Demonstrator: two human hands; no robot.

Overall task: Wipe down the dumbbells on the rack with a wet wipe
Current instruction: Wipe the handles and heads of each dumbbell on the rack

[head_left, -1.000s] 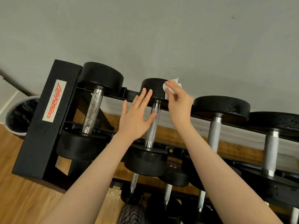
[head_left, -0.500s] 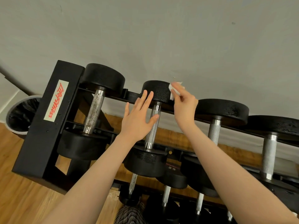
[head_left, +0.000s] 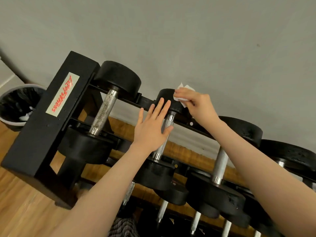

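**Two hands on the second dumbbell, wipe at its far head**

Two hands are working the same dumbbell [head_left: 163, 134] on the top tier of the black rack [head_left: 39, 134], the second one in from the rack's labelled end panel. I am watching the right hand [head_left: 200, 106] pinching a crumpled white wet wipe [head_left: 181, 96] between thumb and curled fingers, and it is pressing that wipe against the upper right edge of the dumbbell's far head. A loose corner of the wipe is sticking up above the knuckles, against the grey wall [head_left: 188, 31].

The left hand [head_left: 152, 129] is lying flat, fingers straight and slightly spread, not gripping anything. Its palm and thumb are resting over the knurled silver handle, and its fingertips are reaching onto the near face of the same far head.

The near head of this dumbbell is sitting on the front rail, below the left wrist. A larger dumbbell [head_left: 104, 115] is resting to the left, beside the end panel, and more are lining up to the right under the right forearm. A lower tier is showing further dumbbells. A bin [head_left: 15, 103] with a black liner is standing on the wooden floor [head_left: 20, 211] past the rack's left end.
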